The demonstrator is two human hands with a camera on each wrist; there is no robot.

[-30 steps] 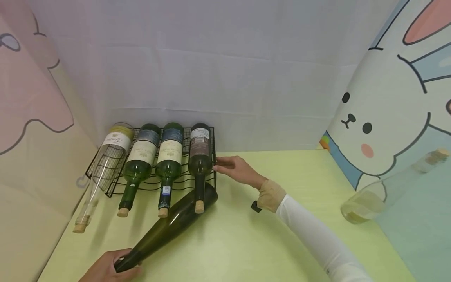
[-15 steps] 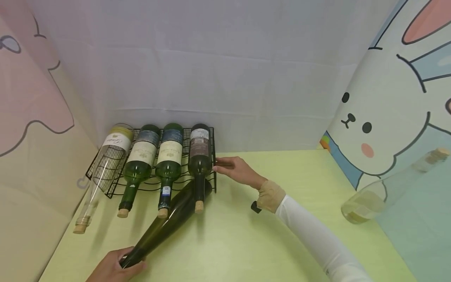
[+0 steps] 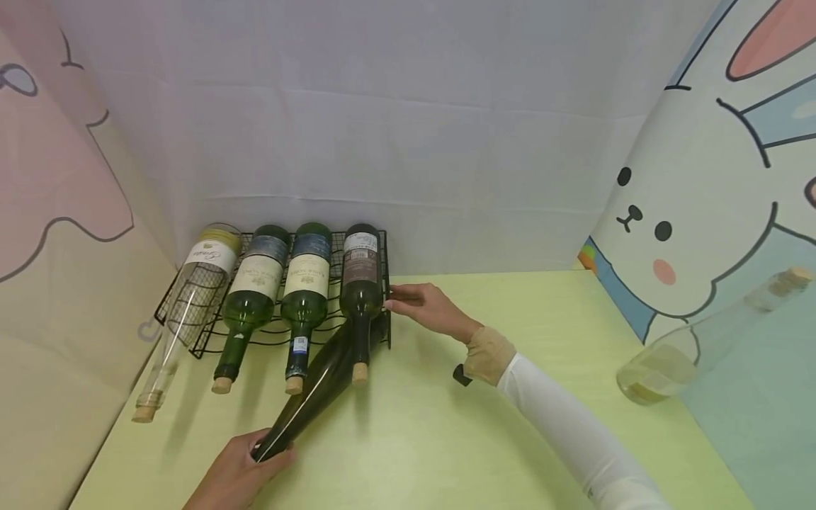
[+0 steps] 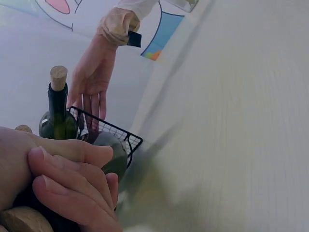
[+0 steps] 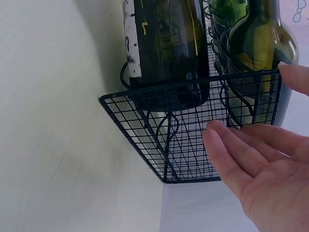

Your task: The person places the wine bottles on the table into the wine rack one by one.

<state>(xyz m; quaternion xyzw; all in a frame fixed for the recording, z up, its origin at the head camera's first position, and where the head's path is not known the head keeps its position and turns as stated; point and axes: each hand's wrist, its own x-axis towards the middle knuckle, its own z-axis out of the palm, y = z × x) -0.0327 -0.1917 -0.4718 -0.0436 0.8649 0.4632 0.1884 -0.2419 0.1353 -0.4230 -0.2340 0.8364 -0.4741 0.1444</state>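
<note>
My left hand (image 3: pixel 239 467) grips the neck of a dark wine bottle (image 3: pixel 321 379), which slants up and right with its base at the lower level of a black wire rack (image 3: pixel 389 326). A dark corked bottle (image 3: pixel 361 297) lies above it and hides part of its body. In the right wrist view the held bottle's base (image 5: pixel 166 53) is inside the mesh frame. My right hand (image 3: pixel 430 308) touches the rack's right side, fingers fairly straight against the mesh and thumb at its edge. In the left wrist view a cork (image 4: pixel 26 220) shows below my left hand.
Two green bottles (image 3: pixel 257 273) (image 3: pixel 308 276) and a clear bottle (image 3: pixel 204 283) lie on the rack's top, corked necks forward. Another clear corked bottle (image 3: pixel 663 368) stands at the right on the pale green table (image 3: pixel 484 439). Printed cloth walls (image 3: pixel 414 142) enclose the table.
My left hand has moved right and slightly upward, pushing the dark bottle's base deeper into the rack's lower level. My right hand has stayed at the rack's side.
</note>
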